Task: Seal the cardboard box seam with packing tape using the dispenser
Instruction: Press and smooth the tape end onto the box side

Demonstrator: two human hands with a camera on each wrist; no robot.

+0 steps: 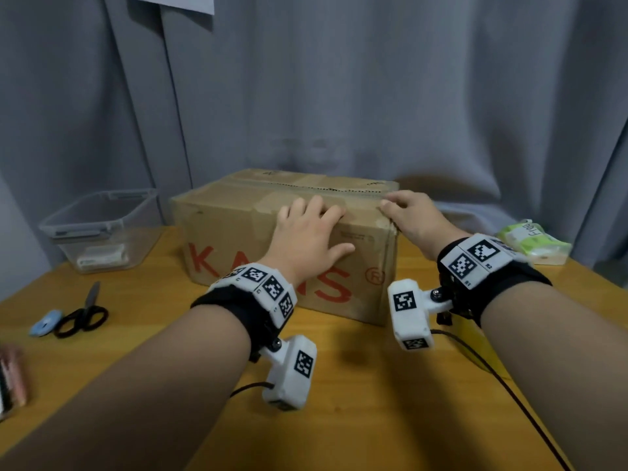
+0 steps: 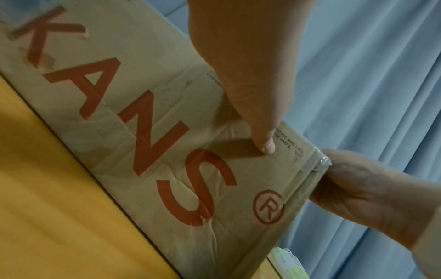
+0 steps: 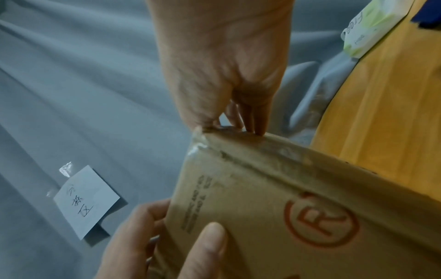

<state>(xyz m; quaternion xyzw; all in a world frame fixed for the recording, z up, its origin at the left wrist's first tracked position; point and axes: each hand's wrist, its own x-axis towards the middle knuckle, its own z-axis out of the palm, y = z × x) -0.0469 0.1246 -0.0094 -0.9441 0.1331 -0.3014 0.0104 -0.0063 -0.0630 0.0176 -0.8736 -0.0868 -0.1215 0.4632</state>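
A: A yellow wooden table with a grey curtain behind it. Nearest on the left lie black scissors beside a small blue roll. Is there a dispenser?

B: I cannot pick one out. A yellow thing sits under the right wrist, too hidden to name.

A: And the hands?

B: Both rest on the cardboard box in the middle of the table. The left hand lies spread over the near top edge, fingers straight on the lid, thumb down the printed front, gripping nothing. I judge it steadies the box.

A: The right?

B: The right hand covers the near right corner, fingertips pressed to the top edge, also clasping nothing, probably flattening the flap.

A: So the seam?

B: Just beyond both sets of fingers, running along the lid, apparently with old tape on it. Farther left stands a clear plastic tub.
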